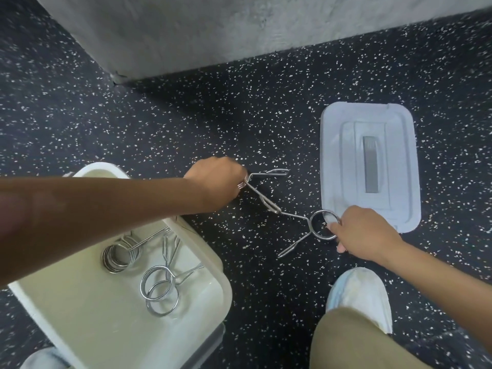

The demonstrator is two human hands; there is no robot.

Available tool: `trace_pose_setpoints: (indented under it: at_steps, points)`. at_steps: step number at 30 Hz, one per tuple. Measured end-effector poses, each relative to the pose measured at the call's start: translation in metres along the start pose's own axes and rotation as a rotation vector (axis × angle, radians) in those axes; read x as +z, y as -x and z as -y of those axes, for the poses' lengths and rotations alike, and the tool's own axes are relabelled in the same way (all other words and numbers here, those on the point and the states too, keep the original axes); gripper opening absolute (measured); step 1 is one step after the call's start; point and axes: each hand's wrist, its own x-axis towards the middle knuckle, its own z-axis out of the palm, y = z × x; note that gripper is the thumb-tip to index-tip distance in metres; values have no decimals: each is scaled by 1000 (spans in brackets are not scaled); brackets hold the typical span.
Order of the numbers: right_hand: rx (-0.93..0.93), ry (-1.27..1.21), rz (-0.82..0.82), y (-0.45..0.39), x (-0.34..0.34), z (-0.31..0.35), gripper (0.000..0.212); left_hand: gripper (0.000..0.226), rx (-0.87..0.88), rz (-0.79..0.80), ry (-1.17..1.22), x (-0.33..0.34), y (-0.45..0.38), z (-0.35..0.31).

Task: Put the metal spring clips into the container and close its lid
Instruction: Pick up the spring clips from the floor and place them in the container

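Two clips still out on the floor (106,115), both already in hand. Roughly three more lying inside the bin (213,265) at 8 o'clock: one coil (121,255) toward the far side, two overlapping rings (159,288) nearer the middle, exact count hard to tell.

Going left to right: bin open, no lid on it. Left hand (217,182) at centre, reaching across the bin's far corner, closed around the coil of one clip (262,199), its two handles sticking out toward 3 and 4 o'clock. Right hand (364,233) at 4 o'clock, fingers pinching the ring of the other clip (323,225), handles pointing toward 8 and 10 o'clock. Tips of the two clips touching or possibly hooked together; cannot tell which. Lid (343,145) at 2 o'clock, flat on the floor, top side up, its near edge just beside the right hand.

By the look of it, past halfway: last two clips to drop in, then lid to fetch and press on.

No brand, label or readable writing anywhere.
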Motion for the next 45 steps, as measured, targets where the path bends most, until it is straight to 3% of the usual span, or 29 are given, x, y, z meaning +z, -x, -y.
trace_pose_setpoints:
  at_steps: [6,10,14,19,22,26,31,33,34,35,36,39,41,45]
  points:
    - [-41,102,-79,1,-3,2,49,15,5,-75,296,-33,19,10]
    - [-48,129,-114,5,-8,10,49,16,-119,-183,436,-71,44,13]
    - [-61,118,-124,3,-10,15,49,21,-229,-191,493,-104,86,24]
    - [-101,71,-157,3,-14,25,48,26,-225,-172,540,-109,159,57]
    - [-125,65,-169,6,-18,31,49,26,-175,-167,512,-89,199,68]
    - [-171,16,-179,10,-23,43,44,47,-79,-81,489,-48,235,78]
    - [-229,-6,-217,19,-28,63,40,20,-69,233,364,29,255,78]
    - [-264,-1,-246,23,-32,72,39,47,-19,254,140,42,245,71]
    - [-281,2,-262,24,-34,77,39,67,110,142,-9,51,241,70]
    - [-295,1,-274,26,-36,82,39,77,203,202,-118,57,237,66]
    - [-304,-1,-284,29,-39,86,40,71,266,275,-200,58,230,59]
    - [-351,-29,-312,41,-48,100,42,34,254,413,-350,57,218,37]
    - [-387,-52,-338,51,-57,111,40,30,195,450,-376,64,212,29]
    - [-513,-13,-474,72,-76,139,43,34,-161,436,-89,69,208,21]
